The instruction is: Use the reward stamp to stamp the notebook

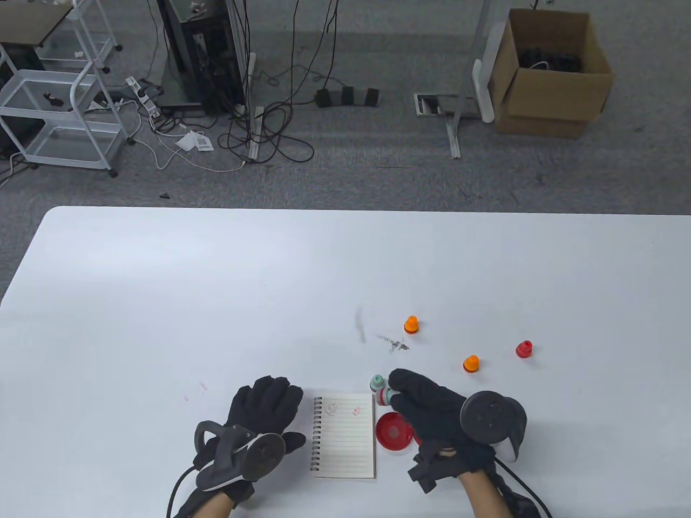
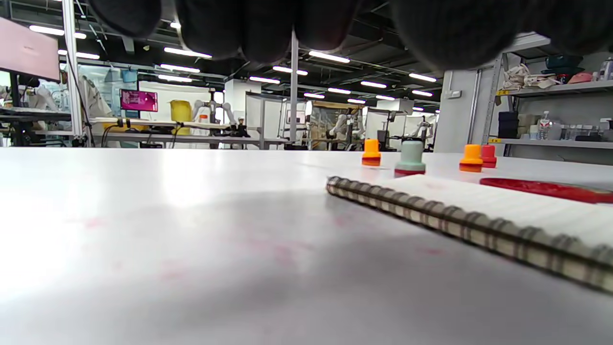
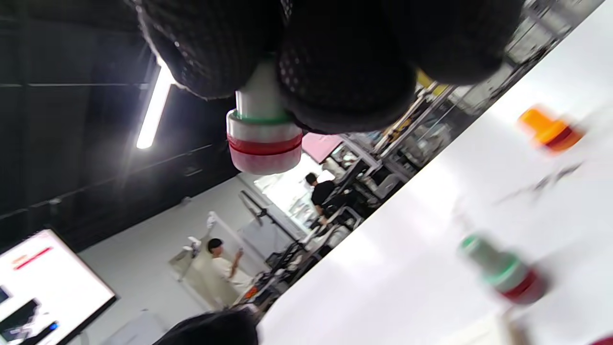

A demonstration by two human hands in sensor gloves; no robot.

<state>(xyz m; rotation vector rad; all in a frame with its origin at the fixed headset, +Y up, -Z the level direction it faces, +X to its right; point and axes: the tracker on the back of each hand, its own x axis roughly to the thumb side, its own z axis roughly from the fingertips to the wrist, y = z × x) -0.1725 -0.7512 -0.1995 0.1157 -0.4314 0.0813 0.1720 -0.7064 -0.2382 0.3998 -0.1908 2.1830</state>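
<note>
A small spiral notebook point(image 1: 345, 437) lies open near the table's front edge, with two faint stamp marks on its top lines; it also shows low in the left wrist view point(image 2: 479, 211). My left hand point(image 1: 264, 404) rests flat on the table just left of it, fingers straight and holding nothing. My right hand point(image 1: 404, 393) hovers by the notebook's top right corner and pinches a white stamp with green and red bands point(image 1: 384, 397) point(image 3: 263, 139), face pointing away from the palm. A second, pale green stamp point(image 1: 376, 383) point(image 2: 410, 158) stands upright beside it.
A round red lid point(image 1: 393, 431) lies right of the notebook, under my right hand. Two orange stamps point(image 1: 411, 324) point(image 1: 471, 363) and a red stamp point(image 1: 523, 349) stand further right. Ink smudges point(image 1: 397, 342) mark the table behind the notebook.
</note>
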